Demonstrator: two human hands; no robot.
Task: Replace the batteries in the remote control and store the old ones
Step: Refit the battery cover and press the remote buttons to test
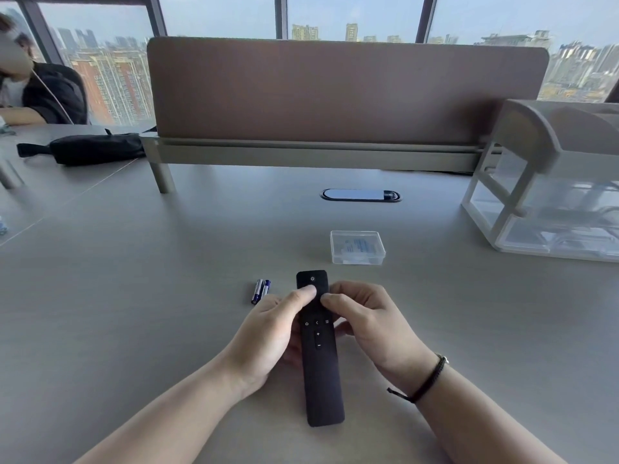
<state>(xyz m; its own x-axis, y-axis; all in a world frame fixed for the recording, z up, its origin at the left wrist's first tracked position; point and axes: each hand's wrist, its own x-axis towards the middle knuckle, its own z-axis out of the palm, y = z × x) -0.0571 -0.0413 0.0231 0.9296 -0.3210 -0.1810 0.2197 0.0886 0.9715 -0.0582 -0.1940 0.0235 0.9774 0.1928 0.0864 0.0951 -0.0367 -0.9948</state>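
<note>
On the desk (134,313), both hands grasping remote (321,373), thumbs covering its upper buttons, case (357,247) contents blurred

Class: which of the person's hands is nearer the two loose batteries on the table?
Left. The left hand lies just beside the batteries; the right hand is across the remote.

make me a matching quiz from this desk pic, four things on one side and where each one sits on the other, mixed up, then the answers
Things
1. remote control
2. batteries
3. clear plastic box
4. black pouch

Places
A. far left of the desk, by the divider's end
B. held in both hands, buttons up
C. on the desk just left of the remote's top
D. on the desk beyond the remote, slightly right

Pairs: 1-B, 2-C, 3-D, 4-A
</note>
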